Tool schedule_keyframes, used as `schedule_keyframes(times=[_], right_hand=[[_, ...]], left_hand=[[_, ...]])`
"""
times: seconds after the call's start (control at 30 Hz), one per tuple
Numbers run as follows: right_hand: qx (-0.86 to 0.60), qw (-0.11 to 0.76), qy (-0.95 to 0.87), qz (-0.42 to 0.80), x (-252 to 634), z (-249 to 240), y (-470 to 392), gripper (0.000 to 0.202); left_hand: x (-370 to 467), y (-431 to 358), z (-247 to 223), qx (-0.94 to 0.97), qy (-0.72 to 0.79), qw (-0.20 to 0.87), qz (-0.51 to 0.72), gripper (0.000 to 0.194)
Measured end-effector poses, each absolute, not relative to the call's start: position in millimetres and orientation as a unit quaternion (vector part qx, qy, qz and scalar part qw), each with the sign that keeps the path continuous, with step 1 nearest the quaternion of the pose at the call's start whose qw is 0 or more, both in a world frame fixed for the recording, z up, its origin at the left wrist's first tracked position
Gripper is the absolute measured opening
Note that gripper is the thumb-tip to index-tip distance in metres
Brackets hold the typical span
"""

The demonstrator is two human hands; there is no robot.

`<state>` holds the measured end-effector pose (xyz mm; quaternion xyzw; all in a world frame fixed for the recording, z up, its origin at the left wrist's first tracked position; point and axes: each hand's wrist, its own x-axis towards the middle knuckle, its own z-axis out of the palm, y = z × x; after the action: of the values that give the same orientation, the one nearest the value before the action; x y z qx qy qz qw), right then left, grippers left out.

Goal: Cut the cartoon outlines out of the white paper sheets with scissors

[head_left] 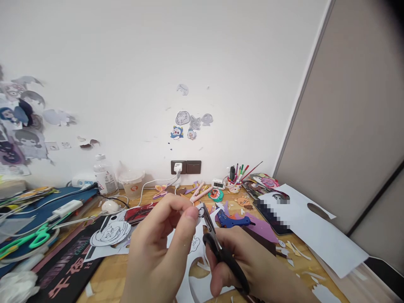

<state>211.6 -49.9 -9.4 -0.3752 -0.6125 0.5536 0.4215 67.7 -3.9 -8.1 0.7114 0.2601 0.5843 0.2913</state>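
Observation:
Between thumb and fingers, my left hand (168, 244) pinches a small paper cutout (201, 211) with a black line drawing on it. My right hand (243, 256) grips black-handled scissors (225, 256), fingers through the loops. The metal blades point up and lie against the cutout's right edge; I cannot tell how far apart they are. Below both hands is a white sheet (197, 290) with large cut-out openings and a line-drawn figure. Just beyond the right hand lies a blue glue gun (235, 219).
Paper scraps (292, 250) litter the wooden desk (107, 277). At left are green scissors (39, 235), cables and a stack of line-drawn cutouts (110, 233). A bottle (105, 176), a plastic cup (131, 185) and a pen holder (234, 184) stand along the wall. A cut white sheet (325, 235) lies right.

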Motion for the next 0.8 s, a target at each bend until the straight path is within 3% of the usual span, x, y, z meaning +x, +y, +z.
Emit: schedule_keyframes(times=[0.8], right_hand=[[-0.419, 0.398, -0.605, 0.548, 208.9, -13.8, -51.9, 0.012]], left_hand=[[60.0, -4.3, -6.7, 0.682, 0.303, 0.287, 0.601, 0.018]])
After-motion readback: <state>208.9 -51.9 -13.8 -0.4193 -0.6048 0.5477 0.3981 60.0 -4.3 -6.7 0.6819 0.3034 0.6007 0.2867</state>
